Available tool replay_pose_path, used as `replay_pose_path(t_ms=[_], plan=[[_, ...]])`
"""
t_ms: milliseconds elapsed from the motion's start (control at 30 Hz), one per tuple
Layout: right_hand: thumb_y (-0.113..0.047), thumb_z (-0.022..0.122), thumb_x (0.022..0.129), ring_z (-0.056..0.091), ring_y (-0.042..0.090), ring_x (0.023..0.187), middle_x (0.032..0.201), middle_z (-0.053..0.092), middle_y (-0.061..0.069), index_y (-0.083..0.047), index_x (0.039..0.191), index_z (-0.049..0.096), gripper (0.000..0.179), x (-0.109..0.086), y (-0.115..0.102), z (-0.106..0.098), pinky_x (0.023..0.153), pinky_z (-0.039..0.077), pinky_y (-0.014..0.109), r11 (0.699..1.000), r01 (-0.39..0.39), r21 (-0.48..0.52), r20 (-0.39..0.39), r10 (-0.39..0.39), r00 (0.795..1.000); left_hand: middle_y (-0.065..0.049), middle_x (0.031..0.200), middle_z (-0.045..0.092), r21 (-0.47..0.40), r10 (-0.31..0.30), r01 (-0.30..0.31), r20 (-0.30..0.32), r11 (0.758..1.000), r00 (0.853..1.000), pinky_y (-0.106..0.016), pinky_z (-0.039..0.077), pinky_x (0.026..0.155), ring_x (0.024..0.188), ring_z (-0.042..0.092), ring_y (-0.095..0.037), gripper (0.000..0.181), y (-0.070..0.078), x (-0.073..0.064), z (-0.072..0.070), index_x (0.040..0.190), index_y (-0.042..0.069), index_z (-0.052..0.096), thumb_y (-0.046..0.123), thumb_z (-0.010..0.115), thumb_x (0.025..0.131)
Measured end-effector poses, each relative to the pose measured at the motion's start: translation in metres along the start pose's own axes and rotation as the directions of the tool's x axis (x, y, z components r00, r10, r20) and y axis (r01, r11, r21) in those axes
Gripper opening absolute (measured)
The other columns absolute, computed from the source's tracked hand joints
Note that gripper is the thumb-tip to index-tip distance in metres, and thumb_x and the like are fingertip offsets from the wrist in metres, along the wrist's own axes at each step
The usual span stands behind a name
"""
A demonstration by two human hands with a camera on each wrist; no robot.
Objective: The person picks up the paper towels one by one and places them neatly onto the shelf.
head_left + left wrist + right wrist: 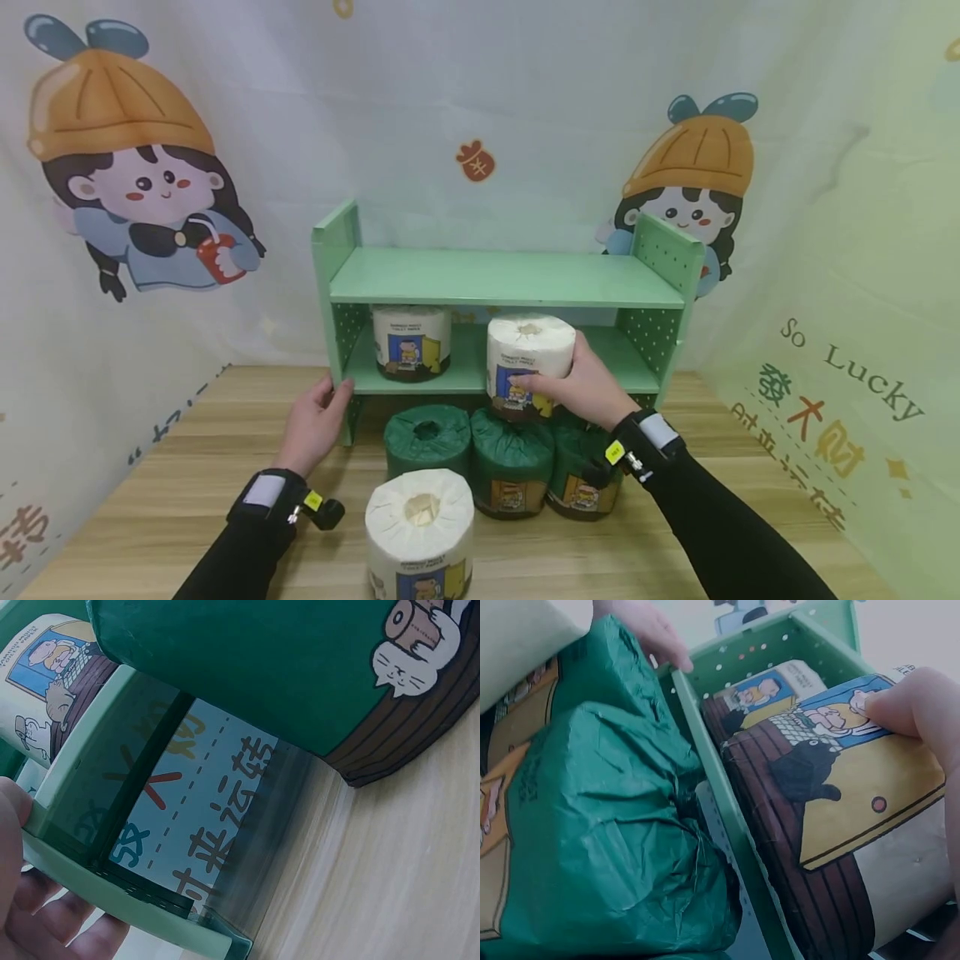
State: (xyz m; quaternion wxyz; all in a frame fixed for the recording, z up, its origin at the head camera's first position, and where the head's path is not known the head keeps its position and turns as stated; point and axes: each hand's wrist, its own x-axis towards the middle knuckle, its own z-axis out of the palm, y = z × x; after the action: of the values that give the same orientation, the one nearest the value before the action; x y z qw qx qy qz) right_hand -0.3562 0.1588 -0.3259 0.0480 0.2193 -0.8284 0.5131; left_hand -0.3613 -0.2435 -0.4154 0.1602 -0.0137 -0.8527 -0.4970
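My right hand (592, 387) grips a white-wrapped toilet paper roll (525, 367), thumb across its printed front. The roll is upright at the front of the middle level of a green two-tier shelf (502, 279); in the right wrist view the roll (832, 802) is beside the board's front edge. My left hand (315, 423) holds the shelf's left side; in the left wrist view the thumb and fingers (97, 937) lie on either side of the green side panel (142, 911). Another white roll (412, 346) stands on the left of that middle level.
Several green-wrapped rolls (427, 437) stand in a row on the wooden table (660, 542) before the shelf. One more white roll (420, 525) stands nearer the camera. A printed cloth (412, 108) hangs behind and along both sides.
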Motion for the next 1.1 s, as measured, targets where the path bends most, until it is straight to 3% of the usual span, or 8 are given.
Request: replay_pose_path(t_ms=[300,567,867,967,1100], plan=[[-0.031,0.088,0.094,0.063,0.037,0.134,0.157,0.044,0.023,-0.008,0.165,0.02,0.1,0.008,0.002,0.001,0.1,0.06,0.039,0.999,-0.035,-0.031,0.03,0.036,0.999,-0.023,0.162,0.056,0.003,-0.012,0.012,0.004,1.0,1.0,-0.065,0.047,0.122,0.149,0.057,-0.046,0.063,0.003,-0.002,-0.001,0.167,0.016,0.047,0.054,0.042,0.117],[-0.044,0.088,0.092,0.061,0.035,0.13,0.152,0.041,0.025,-0.001,0.162,0.012,0.113,0.016,0.002,0.002,0.1,0.057,0.04,0.986,-0.128,-0.102,0.003,0.129,0.992,-0.024,0.163,0.055,0.002,-0.006,0.006,0.002,1.0,1.0,-0.065,0.046,0.123,0.149,0.056,-0.046,0.063,0.002,-0.001,-0.001,0.168,0.015,0.046,0.053,0.042,0.117],[-0.052,0.084,0.094,0.042,0.036,0.13,0.147,0.036,0.024,0.0,0.162,0.028,0.103,0.024,0.001,0.001,0.105,0.053,0.049,0.966,-0.15,-0.211,-0.032,0.146,0.989,-0.024,0.16,0.058,0.0,-0.008,0.008,0.0,1.0,1.0,-0.065,0.049,0.12,0.147,0.058,-0.046,0.064,0.001,-0.001,-0.001,0.167,0.013,0.048,0.054,0.042,0.117],[-0.049,0.083,0.097,0.048,0.037,0.131,0.148,0.039,0.026,0.0,0.163,0.027,0.099,0.028,0.001,0.002,0.105,0.055,0.05,0.968,-0.141,-0.206,-0.026,0.139,0.99,-0.025,0.16,0.057,-0.002,-0.012,0.012,0.003,1.0,1.0,-0.065,0.048,0.121,0.148,0.058,-0.046,0.064,0.001,0.0,-0.001,0.167,0.013,0.047,0.054,0.042,0.117],[-0.048,0.082,0.099,0.058,0.039,0.133,0.151,0.044,0.028,0.001,0.167,0.014,0.108,0.032,0.002,0.004,0.108,0.055,0.051,0.972,-0.159,-0.175,-0.035,0.155,0.987,-0.024,0.162,0.057,-0.004,-0.003,0.003,0.003,1.0,1.0,-0.064,0.048,0.122,0.148,0.057,-0.046,0.064,0.001,0.0,-0.001,0.167,0.014,0.047,0.053,0.043,0.117]])
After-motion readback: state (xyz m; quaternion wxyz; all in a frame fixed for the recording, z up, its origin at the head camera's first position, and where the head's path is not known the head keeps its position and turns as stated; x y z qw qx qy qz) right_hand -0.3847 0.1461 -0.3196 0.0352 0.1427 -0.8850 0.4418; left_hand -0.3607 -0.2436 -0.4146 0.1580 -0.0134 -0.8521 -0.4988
